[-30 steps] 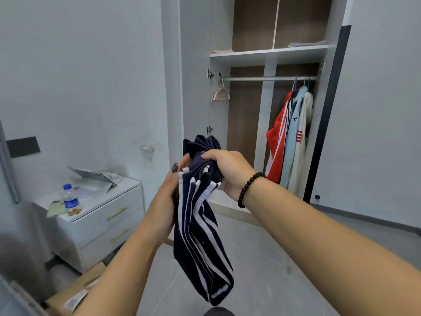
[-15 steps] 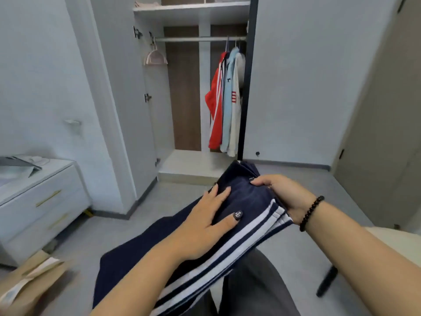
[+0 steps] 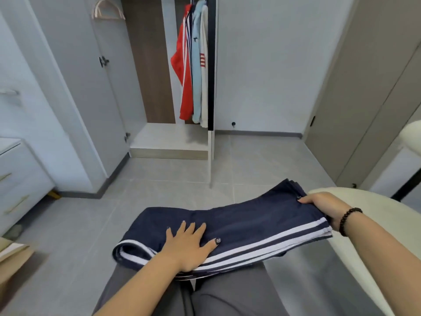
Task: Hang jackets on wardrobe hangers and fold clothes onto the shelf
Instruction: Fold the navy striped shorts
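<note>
Navy trousers with white side stripes (image 3: 250,224) lie folded across my lap, over my grey-clad legs. My left hand (image 3: 186,245) presses flat on the left part of the fabric, fingers straight and spread. My right hand (image 3: 325,207), with a black bead bracelet on its wrist, grips the right end of the trousers near the waistband. In the open wardrobe ahead, red, light blue and white jackets (image 3: 193,65) hang from the rail, and empty pink hangers (image 3: 107,10) hang at the upper left.
The wardrobe's open door (image 3: 91,87) stands at the left. A white drawer unit (image 3: 16,179) sits at the far left, with a cardboard box (image 3: 11,258) on the floor below it. A cream cushioned seat edge (image 3: 376,224) curves along my right.
The trousers went from hanging bunched in both hands to lying folded flat on my lap. My left hand slid leftward along the cloth. The view tilted down and right.
</note>
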